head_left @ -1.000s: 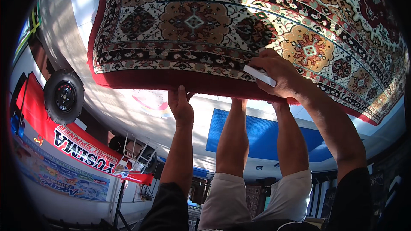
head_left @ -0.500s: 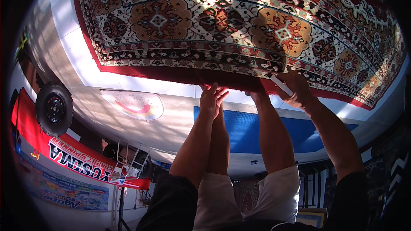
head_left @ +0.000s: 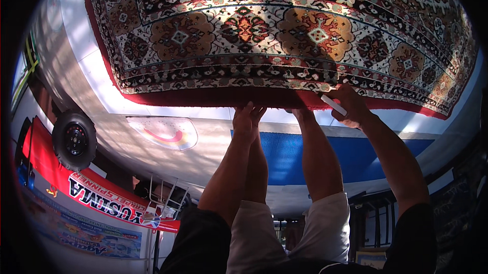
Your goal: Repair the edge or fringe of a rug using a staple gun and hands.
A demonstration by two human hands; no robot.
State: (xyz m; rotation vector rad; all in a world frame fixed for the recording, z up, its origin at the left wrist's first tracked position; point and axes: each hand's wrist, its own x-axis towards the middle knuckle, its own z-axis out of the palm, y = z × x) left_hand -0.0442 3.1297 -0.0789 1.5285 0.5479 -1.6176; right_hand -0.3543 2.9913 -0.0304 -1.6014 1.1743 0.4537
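Observation:
A patterned rug (head_left: 244,76) with a dark red border fills the upper part of the head view. My left hand (head_left: 247,117) is at the rug's near edge, fingertips up against the red border. Its fingers look stretched out, holding nothing that I can see. Farther right, my right hand (head_left: 353,107) is closed around a slim white bar-shaped object (head_left: 333,105), held at the rug's edge; its exact kind does not show. My bare feet and legs (head_left: 321,159) stand between my arms, the toes partly hidden by the rug.
A blue mat (head_left: 284,157) lies behind my legs. On the floor to the left is a rainbow-printed mat (head_left: 165,132). Beyond it stands a red machine (head_left: 109,195) with a black wheel (head_left: 74,139). A metal frame (head_left: 170,195) is beside the machine.
The view has shifted a little, so the wheel and red machine sit farther right and lower. My left hand's fingers look closer together at the rug's edge. My right hand still holds the white object.

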